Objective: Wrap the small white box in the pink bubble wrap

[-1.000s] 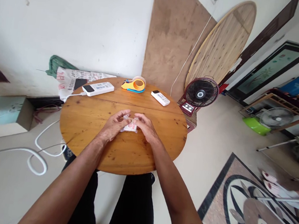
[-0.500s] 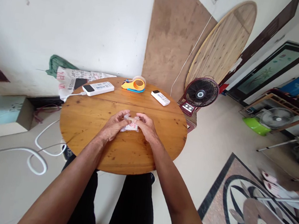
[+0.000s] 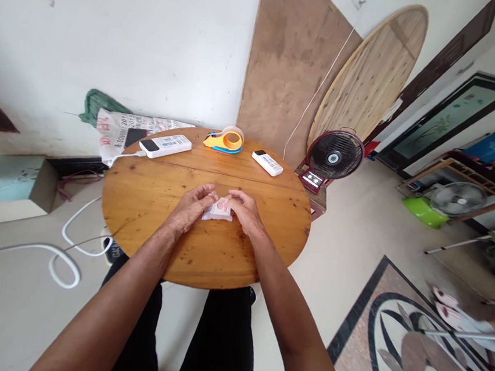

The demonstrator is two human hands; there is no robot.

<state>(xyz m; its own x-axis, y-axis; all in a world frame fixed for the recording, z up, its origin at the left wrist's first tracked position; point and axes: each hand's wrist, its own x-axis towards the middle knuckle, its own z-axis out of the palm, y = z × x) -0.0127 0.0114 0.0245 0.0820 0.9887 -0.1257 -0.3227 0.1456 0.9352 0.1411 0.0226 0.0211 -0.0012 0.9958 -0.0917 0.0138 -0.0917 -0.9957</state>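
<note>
A small white packet with red print, in clear plastic wrap (image 3: 221,208), lies near the middle of the round wooden table (image 3: 141,198). My left hand (image 3: 192,206) grips its left side, thumb on the wrap and fingers curled. From the right, my right hand (image 3: 245,210) holds the packet's other side, with its thumb at the top edge. What the fingertips do behind the packet is partly hidden.
At the table's back stand an orange and blue tape dispenser (image 3: 225,141), a white device with a cable (image 3: 166,146) on the left and a smaller white device (image 3: 268,163) on the right. A dark fan (image 3: 334,157) is beyond the right edge.
The packet's printed face shows more fully, and its plastic wrap sits lower at the front. Both hands have shifted slightly around it. The whole view has moved a little.
</note>
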